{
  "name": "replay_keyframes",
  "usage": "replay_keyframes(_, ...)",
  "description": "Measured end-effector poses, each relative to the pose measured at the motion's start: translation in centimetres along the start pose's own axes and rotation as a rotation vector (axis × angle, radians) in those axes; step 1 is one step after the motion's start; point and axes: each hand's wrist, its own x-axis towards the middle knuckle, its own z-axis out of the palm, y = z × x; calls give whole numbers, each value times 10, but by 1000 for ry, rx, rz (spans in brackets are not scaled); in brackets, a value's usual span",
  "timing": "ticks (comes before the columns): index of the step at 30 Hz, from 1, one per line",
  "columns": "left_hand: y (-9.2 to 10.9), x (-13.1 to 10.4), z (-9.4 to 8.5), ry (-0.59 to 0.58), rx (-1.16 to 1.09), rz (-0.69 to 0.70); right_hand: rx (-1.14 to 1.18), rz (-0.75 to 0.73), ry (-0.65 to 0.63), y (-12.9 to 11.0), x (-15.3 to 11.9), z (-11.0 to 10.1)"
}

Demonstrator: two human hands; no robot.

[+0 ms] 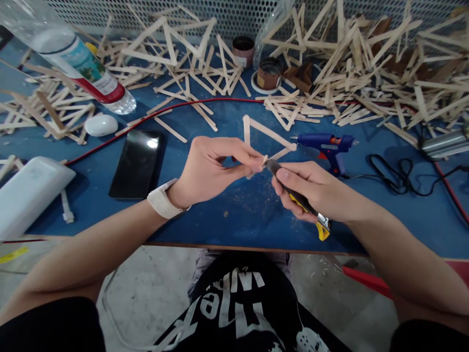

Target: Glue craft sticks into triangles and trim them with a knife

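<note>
Between the thumb and fingertips of my left hand (220, 161) is a wooden craft stick (264, 160), of which only a short end shows. My right hand (311, 188) grips a black and yellow utility knife (302, 200), its tip touching that stick end or close against it. Just beyond my fingers is a triangle frame of craft sticks (269, 129); its near corner is hidden, so I cannot tell whether the pinched stick belongs to it. A blue glue gun (326, 144) lies on its side past my right hand.
Piles of craft sticks (351, 63) line the back of the blue table (205, 220). A bottle (84, 68), a phone (135, 164), a white case (101, 125) and a white power bank (31, 193) are left. A red cable (164, 110) crosses behind; a black cord (399, 178) lies right.
</note>
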Motion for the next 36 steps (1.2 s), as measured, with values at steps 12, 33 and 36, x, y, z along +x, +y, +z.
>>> replay_keyframes(12,-4,1,3,-44,-199,-276,-1382,-292,649,17,1,10)
replay_keyframes(33,-1,0,7,32,-19,-79,-859,-299,376,8,0,2)
replay_keyframes(36,2,-1,10,-3,-144,-239,-1324,-369,547,10,-3,3)
